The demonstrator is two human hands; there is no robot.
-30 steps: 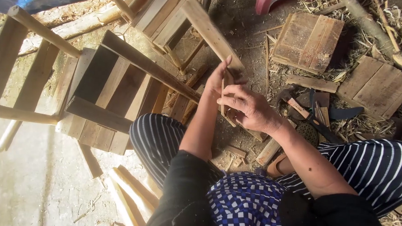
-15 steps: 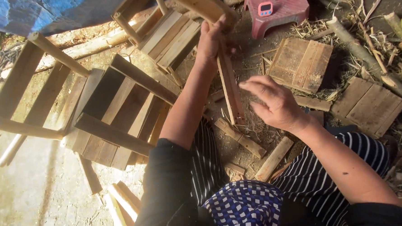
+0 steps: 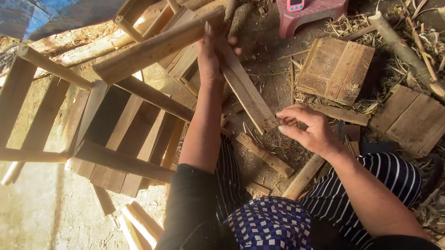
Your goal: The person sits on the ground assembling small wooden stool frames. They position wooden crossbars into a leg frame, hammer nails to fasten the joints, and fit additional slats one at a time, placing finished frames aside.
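Note:
My left hand (image 3: 213, 58) is stretched out ahead and shut around the upper part of a flat wooden slat (image 3: 249, 96), which slants down to the right. That hand also rests against the end of a long square wooden bar (image 3: 151, 50) running up from the left. My right hand (image 3: 310, 131) sits lower, over my striped lap, with its fingers curled and apart. Its fingertips are at the slat's lower end, and whether they pinch it I cannot tell.
An unfinished slatted wooden crate (image 3: 113, 145) lies at the left. Two small slat panels (image 3: 335, 70) (image 3: 412, 116) lie on straw at the right, beside a thick branch (image 3: 409, 57). A red plastic stool (image 3: 322, 5) carrying a small pink timer (image 3: 295, 2) stands ahead. Short sticks (image 3: 264, 155) lie near my knees.
My left hand has lifted the slat forward and up, away from my lap. My right hand let go of it, dropped back, then came to its lower end.

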